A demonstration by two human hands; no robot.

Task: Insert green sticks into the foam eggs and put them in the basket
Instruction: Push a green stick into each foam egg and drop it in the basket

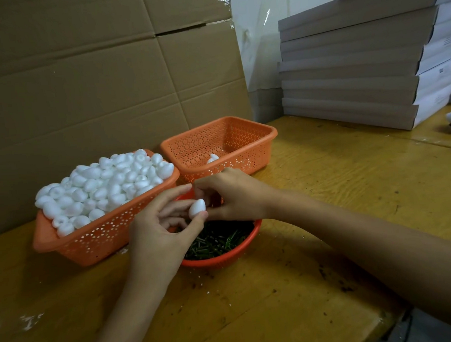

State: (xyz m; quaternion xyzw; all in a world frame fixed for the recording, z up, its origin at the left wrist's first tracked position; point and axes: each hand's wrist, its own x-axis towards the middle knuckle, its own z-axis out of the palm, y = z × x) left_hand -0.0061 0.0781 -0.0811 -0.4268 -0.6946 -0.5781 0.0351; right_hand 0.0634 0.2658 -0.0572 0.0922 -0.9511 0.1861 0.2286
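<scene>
Over the red bowl (223,260), the left hand (160,233) pinches one foam egg (197,207) between thumb and fingertips, while the right hand (233,196) sets curled fingers against the egg's tip; whether they hold a stick I cannot tell. The bowl holds loose green sticks (217,241); just left of it stands a heaped orange basket (100,235) of bare eggs (103,186), and behind it a second orange basket (254,154), nearly empty. A stick pushed in off-axis could, I judge, tear the soft foam or break through its side, and a tight thumb could dent it.
</scene>
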